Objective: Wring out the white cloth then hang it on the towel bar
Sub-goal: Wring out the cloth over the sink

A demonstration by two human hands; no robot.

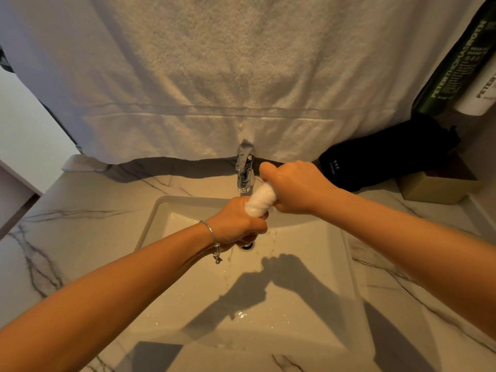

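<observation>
Fingers (257, 229) of my left hand (236, 221) are clenched round the near end of the white cloth (259, 199); my right hand (296, 187) grips the far end just as tight. It's a twisted roll over the sink (346, 253), long axis running near-left to far-right, drops falling. No towel bar in view, so hanging waits.

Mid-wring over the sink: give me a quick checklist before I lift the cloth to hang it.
1. Both hands gripping: left hand and right hand closed on the cloth: ok.
2. Cloth twisted tight: ok.
3. Cloth over the sink: ok.
4. Dripping finished: drops show under the hands: not ok.
5. Faucet off: no stream seen: ok.
6. Towel bar free: bar out of view, large towel hangs behind: cannot tell.
</observation>
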